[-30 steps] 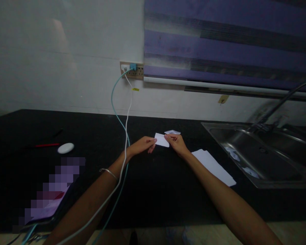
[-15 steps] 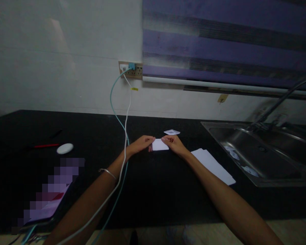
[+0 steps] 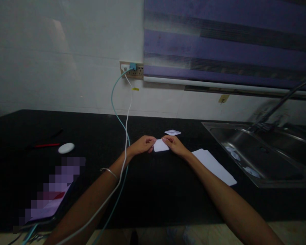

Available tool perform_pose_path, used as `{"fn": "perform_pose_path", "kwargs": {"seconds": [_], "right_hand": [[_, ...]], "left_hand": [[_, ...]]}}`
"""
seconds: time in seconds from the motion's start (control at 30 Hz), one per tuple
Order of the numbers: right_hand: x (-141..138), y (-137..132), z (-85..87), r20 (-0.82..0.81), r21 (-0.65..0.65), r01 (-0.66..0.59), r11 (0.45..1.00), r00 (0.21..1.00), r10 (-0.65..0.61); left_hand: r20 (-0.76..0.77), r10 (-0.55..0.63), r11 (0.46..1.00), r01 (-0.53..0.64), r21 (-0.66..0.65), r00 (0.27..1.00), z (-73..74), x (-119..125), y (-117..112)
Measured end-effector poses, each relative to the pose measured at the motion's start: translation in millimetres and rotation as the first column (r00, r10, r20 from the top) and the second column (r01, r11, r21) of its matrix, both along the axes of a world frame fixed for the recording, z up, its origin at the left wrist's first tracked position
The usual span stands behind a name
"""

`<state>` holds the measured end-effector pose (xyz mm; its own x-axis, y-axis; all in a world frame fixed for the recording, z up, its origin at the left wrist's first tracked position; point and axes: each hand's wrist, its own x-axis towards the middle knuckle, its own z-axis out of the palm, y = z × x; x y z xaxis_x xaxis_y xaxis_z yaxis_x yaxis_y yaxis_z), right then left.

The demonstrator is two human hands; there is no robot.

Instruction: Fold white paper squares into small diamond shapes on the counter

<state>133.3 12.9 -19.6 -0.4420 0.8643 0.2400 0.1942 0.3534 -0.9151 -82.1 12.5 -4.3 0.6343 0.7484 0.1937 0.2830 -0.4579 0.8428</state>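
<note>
Two hands meet on one small folded white paper point(image 3: 160, 145). The left hand point(image 3: 142, 144) has its grip closed on the paper's left edge and the right hand point(image 3: 175, 144) has its grip closed on the right edge, pressing it down on the black surface point(image 3: 153, 190). The steel sink point(image 3: 234, 139) at the right holds a few white paper pieces point(image 3: 248, 171).

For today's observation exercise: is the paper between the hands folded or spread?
Folded: the paper is far smaller than the stacked sheets beside it.

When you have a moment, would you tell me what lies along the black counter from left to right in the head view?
Red pen, white oval object, left hand, folded paper, right hand, paper sheets, sink.
</note>
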Motion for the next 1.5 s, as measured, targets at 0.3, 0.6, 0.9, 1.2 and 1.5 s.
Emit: {"fn": "perform_pose_path", "kwargs": {"seconds": [0.3, 0.6, 0.9, 1.2, 1.5], "right_hand": [[0.3, 2.3, -3.5, -0.012, 0.010, 0.029, 1.000, 1.000, -0.029], [-10.2, -10.6, 5.7, 0.084, 0.416, 0.206, 0.886, 0.961, -0.263], [-13.6, -30.1, 25.9, 0.320, 0.656, -0.009, 0.755, 0.909, -0.267], [-10.0, -26.3, 20.1, 0.342, 0.670, -0.039, 0.741, 0.902, -0.262], [-14.5, -23.9, 18.9, 0.314, 0.730, -0.045, 0.682, 0.909, -0.275]], "left_hand": [[0.026, -0.024, 0.995, 0.027, -0.098, 0.999, 4.0, 0.8, -1.4], [0.098, 0.020, 0.997, -0.013, -0.075, 0.995, -1.0, 1.0, 3.2], [0.121, 0.077, 0.994, -0.067, -0.086, 0.990, -4.7, 0.4, 6.6], [0.197, 0.087, 0.984, -0.053, -0.172, 0.977, -3.8, 0.0, 5.8], [0.251, 0.020, 0.974, 0.037, -0.222, 0.968, -8.8, 1.3, 10.7]]}}
